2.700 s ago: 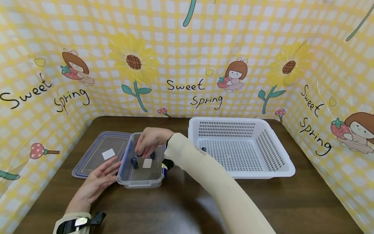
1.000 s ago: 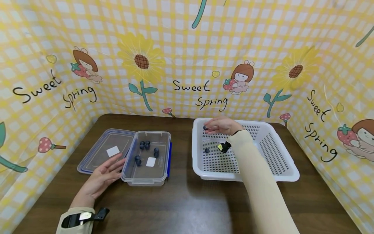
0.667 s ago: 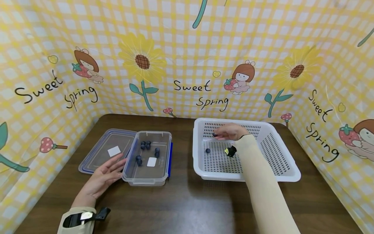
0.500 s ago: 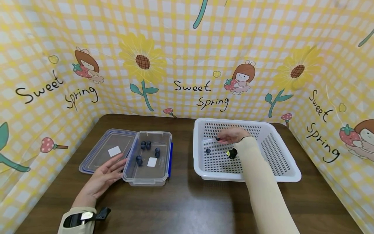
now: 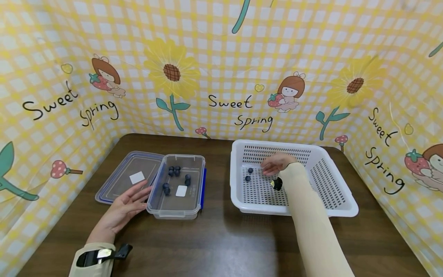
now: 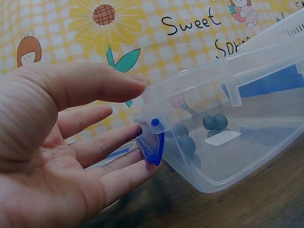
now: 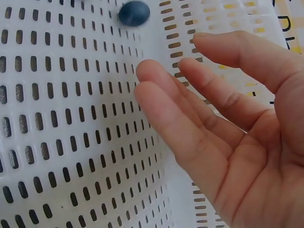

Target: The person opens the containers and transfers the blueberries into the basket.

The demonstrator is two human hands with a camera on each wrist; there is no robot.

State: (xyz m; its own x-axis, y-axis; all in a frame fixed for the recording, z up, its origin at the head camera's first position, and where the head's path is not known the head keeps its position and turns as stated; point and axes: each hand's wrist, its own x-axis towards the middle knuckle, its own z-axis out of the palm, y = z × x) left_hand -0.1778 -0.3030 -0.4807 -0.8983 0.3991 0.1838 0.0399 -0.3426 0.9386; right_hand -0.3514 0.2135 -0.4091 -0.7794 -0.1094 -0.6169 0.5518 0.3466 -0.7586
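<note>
Inside the white perforated basket (image 5: 294,211), my right hand (image 5: 275,163) hovers with relaxed fingers and nothing in them. Two blueberries lie on the basket floor to its left: a farther blueberry (image 5: 250,170) and a nearer blueberry (image 5: 247,178). In the right wrist view one blueberry (image 7: 134,13) shows beyond the fingertips. My left hand (image 5: 121,211) is spread beside the clear plastic container (image 5: 173,213), its fingers at the blue-edged clip (image 6: 154,147) in the left wrist view. Several blueberries (image 5: 187,179) sit in the container, around a white square (image 5: 181,191).
A clear lid (image 5: 117,169) with a blue seal lies left of the container, with another white square (image 5: 137,177) on it. A blue clip (image 5: 203,188) hangs on the container's right side. Brown tabletop (image 5: 214,238) runs between container and basket. A yellow checked cloth (image 5: 221,69) encloses the back and sides.
My right hand carried a blueberry from the container to the basket, lowered it and let go; it now lies behind the other one. My left hand stays by the container.
</note>
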